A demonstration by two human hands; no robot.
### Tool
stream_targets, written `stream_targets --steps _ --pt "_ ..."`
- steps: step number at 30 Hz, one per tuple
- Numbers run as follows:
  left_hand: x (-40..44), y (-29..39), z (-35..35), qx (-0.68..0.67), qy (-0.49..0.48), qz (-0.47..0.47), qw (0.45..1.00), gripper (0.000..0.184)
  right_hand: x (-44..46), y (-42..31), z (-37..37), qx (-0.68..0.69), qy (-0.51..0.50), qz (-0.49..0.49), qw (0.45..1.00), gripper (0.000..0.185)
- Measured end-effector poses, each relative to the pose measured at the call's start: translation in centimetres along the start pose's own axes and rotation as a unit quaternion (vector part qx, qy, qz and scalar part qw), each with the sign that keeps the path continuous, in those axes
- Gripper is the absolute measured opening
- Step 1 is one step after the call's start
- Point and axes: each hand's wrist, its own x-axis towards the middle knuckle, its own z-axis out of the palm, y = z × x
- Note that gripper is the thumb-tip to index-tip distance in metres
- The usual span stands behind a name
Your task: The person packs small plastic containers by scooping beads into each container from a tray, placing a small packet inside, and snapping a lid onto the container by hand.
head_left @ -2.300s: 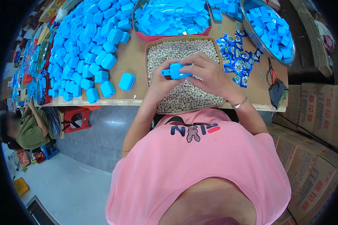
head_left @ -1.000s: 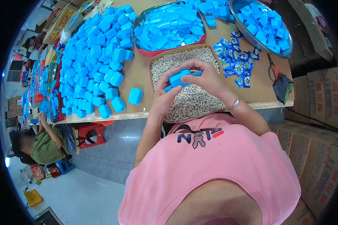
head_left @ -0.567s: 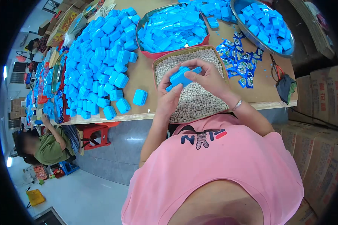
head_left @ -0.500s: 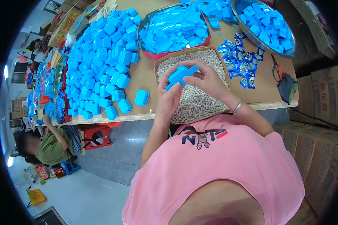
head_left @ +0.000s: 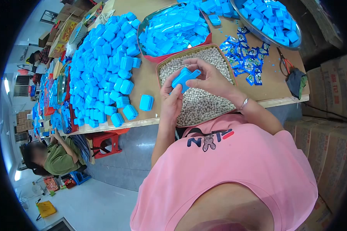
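Cradling a blue case above pale beads, the left hand is wrapping its grip around one end, probably for steadiness, while the right hand's half-curled grip is holding the other.

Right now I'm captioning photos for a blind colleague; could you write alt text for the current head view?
A person's left hand and right hand hold a small blue plastic case above a shallow tray of pale round pellets. A heap of similar blue cases lies to the left on the table, with blue printed packets and orange-handled scissors to the right.
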Motion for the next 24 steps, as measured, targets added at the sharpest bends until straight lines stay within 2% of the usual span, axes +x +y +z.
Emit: stream_targets --steps 4,10,15,19,24 --pt "-0.2 -0.4 0.0 0.03 -0.021 0.02 0.999 0.046 0.4 0.2 -0.8 -0.032 -0.034 -0.021 0.999 0.046" --pt "-0.1 -0.1 0.8 0.045 -0.056 0.025 0.997 0.047 0.0 0.4 -1.1 -0.025 -0.025 -0.001 0.999 0.046" --pt "-0.2 0.1 1.5 0.028 0.004 0.027 0.999 0.049 -0.1 0.5 0.5 -0.029 0.02 -0.064 0.997 0.048" --pt "-0.2 2.2 2.1 0.303 -0.047 0.064 0.95 0.054 -0.4 0.0 1.0 -0.25 0.057 -0.147 0.955 0.054" --pt "0.9 1.5 2.9 0.248 0.016 0.024 0.968 0.056 -0.4 -0.6 1.6 -0.154 0.061 -0.14 0.976 0.056"
